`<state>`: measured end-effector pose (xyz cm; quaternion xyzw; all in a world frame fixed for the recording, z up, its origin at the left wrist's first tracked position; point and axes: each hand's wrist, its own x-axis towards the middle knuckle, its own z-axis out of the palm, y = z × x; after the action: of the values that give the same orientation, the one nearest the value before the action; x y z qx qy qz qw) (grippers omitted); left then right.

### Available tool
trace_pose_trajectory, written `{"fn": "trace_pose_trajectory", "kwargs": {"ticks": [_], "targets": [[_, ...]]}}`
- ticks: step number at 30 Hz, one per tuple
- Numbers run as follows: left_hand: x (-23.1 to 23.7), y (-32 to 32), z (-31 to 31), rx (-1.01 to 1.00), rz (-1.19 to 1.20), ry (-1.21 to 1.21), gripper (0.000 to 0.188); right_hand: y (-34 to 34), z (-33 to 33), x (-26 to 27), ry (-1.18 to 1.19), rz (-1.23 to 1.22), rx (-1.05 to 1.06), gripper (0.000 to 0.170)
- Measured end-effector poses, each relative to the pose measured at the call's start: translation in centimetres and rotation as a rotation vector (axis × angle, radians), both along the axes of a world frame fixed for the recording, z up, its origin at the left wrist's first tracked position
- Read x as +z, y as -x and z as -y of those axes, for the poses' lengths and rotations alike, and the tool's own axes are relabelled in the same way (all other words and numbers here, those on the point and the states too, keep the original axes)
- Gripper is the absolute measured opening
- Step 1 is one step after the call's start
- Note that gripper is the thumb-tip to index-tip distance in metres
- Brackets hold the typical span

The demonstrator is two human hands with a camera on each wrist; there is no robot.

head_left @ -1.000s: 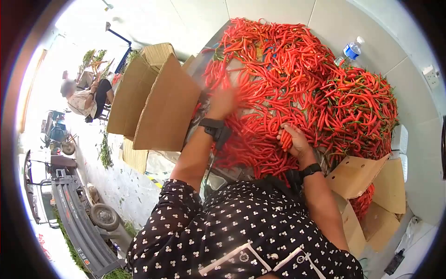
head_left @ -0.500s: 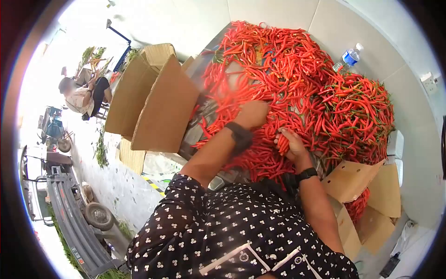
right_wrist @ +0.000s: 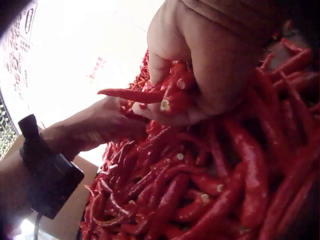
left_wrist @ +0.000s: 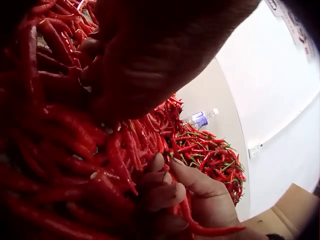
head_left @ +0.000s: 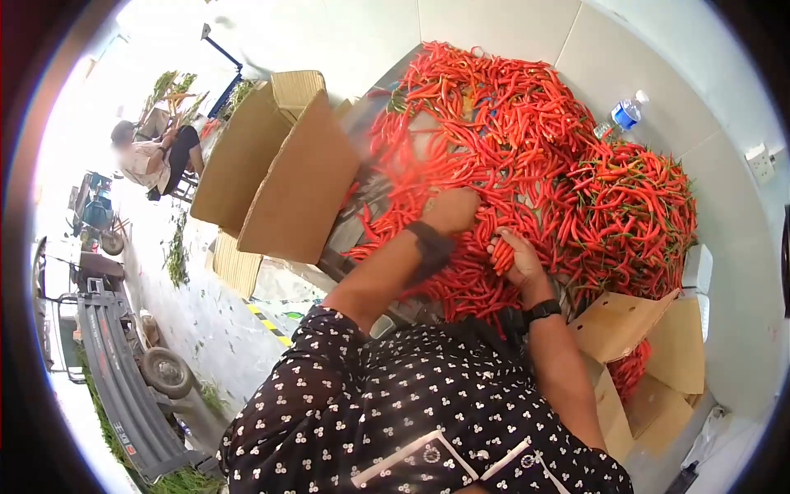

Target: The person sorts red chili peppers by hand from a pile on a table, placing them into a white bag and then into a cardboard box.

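Note:
Red chili peppers [head_left: 518,99] lie in a wide heap in front of the person. The right hand [head_left: 525,262] grips a small bunch of chilies [right_wrist: 177,92], thumb bent over them. One chili pokes out sideways past its fingers, and cut pale stem ends show. The left hand [head_left: 453,210] reaches low over the heap just left of the right hand, back of the hand up. Its fingertips [left_wrist: 89,75] point down among loose chilies [left_wrist: 55,45] in the left wrist view; I cannot tell whether they pinch any.
A taller pile of chilies with green stems [head_left: 634,214] stands to the right. Behind it is a water bottle [head_left: 623,115]. An open carton [head_left: 300,177] stands at left, another carton [head_left: 625,325] with chilies at right. Farther left, a person [head_left: 156,160] sits near a cart [head_left: 123,370].
The left hand has moved right and down across the heap, from near the left carton to beside the right hand. The right hand keeps its bunch in nearly the same place.

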<state>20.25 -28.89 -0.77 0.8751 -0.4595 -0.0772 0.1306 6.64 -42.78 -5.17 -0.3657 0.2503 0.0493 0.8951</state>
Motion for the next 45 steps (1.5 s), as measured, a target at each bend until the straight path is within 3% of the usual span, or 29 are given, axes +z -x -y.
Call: {"fn": "trace_pose_trajectory", "kwargs": {"ticks": [1,3,4,6,9,10,12,13,14,16,18,23,28,30,32,34,36,38,41,44,45], "targets": [[-0.2,0.0,-0.1,0.007,0.004,0.004,0.018,-0.2,0.1,0.0,-0.041,0.007,-0.012,0.017],[-0.7,0.2,-0.5,0.154,-0.283,0.317,0.021,-0.6,-0.1,0.5,-0.081,0.013,-0.010,0.016],[-0.6,0.4,-0.8,0.169,-0.279,0.320,0.021,-0.9,-0.3,1.1,-0.176,0.053,-0.017,0.016],[0.0,1.0,-1.0,0.411,-1.006,0.529,0.025,-1.8,-1.1,2.3,-0.271,0.090,0.003,0.017],[4.8,4.6,-1.7,0.541,-1.030,0.778,0.026,-3.2,-2.8,2.8,-0.227,0.157,0.019,0.022],[3.8,4.7,-1.6,0.574,-1.015,0.800,0.026,-3.3,-3.4,3.6,-0.230,0.154,0.058,0.022],[0.5,4.5,-1.6,0.491,-0.723,0.866,0.025,-3.3,-4.7,5.0,-0.284,0.124,-0.004,0.026],[0.1,4.6,-1.9,0.451,-0.583,0.779,0.032,-3.7,-5.1,5.0,-0.257,0.133,0.033,0.029],[-0.2,4.9,-2.0,0.489,-0.568,0.790,0.032,-3.9,-5.5,4.9,-0.262,0.128,0.073,0.029],[-0.6,5.8,-1.9,0.667,-0.222,0.635,0.040,-3.5,-6.5,6.5,-0.213,0.002,0.011,0.031],[0.4,6.8,-2.5,0.716,-0.178,0.790,0.029,-3.3,-7.4,8.0,-0.195,-0.014,0.051,0.034],[5.2,9.0,-6.1,0.888,-0.273,0.961,0.043,-3.6,-10.2,8.6,-0.134,0.075,0.201,0.033],[3.7,8.8,-10.4,0.957,-0.195,1.000,0.040,-4.7,-14.8,8.6,-0.217,0.108,0.359,0.025],[3.0,8.8,-11.9,1.072,-0.270,1.189,0.039,-4.7,-17.2,8.8,-0.055,0.185,0.431,0.021],[3.0,9.2,-14.2,1.089,-0.213,1.214,0.040,-4.9,-19.5,9.1,-0.117,0.203,0.482,0.019],[4.2,10.0,-16.5,1.155,-0.502,1.449,0.043,-4.7,-22.3,10.1,-0.121,0.212,0.548,0.020],[2.6,9.9,-19.0,1.127,-0.518,1.674,0.044,-4.8,-25.3,9.2,-0.030,0.177,0.558,0.019],[4.4,11.5,-21.0,1.246,-0.639,1.767,0.043,-5.0,-27.7,7.6,0.070,0.252,0.720,0.020],[2.5,12.5,-24.1,1.407,-0.755,1.903,0.042,-3.9,-30.8,8.1,0.133,0.227,0.815,0.016],[3.0,14.5,-26.2,1.424,-0.838,1.902,0.039,-2.6,-32.3,9.2,0.146,0.164,0.921,0.013],[3.4,15.1,-26.4,1.349,-0.834,2.031,0.035,-2.6,-32.7,8.5,0.094,0.144,0.975,0.015]]}}
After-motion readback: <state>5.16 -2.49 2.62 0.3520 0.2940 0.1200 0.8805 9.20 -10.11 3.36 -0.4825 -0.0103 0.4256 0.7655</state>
